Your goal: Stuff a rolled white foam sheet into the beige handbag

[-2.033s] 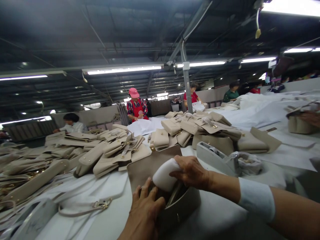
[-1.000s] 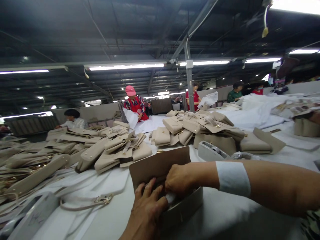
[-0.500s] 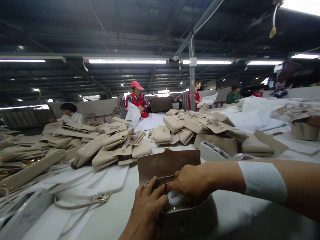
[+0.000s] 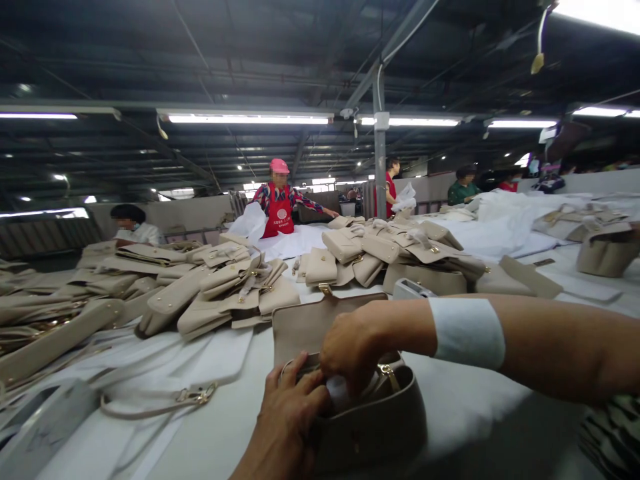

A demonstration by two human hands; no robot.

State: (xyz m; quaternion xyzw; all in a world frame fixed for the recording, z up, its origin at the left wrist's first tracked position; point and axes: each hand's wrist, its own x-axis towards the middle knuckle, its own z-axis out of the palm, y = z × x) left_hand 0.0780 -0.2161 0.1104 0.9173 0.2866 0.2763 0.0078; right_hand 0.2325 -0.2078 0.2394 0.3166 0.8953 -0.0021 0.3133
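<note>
A beige handbag stands in front of me, its flap raised and folded back. A gold clasp shows on the flap's top edge. My left hand grips the bag's left rim, fingers over the edge. Into the opening reaches my right hand, curled, with its fingertips hidden inside; what they hold I cannot make out. White stuffing shows below that hand. A gold metal fitting is visible at the bag's right side. A pale band wraps my right forearm.
Beige handbags lie heaped to the left and behind. A strap with gold buckles rests on the white table. A grey tray sits at lower left. Across the table stands a person in a red apron.
My right hand has shifted left and arched higher over the opening, uncovering the gold fitting. The flap's clasp has risen. The person opposite now stretches an arm sideways.
</note>
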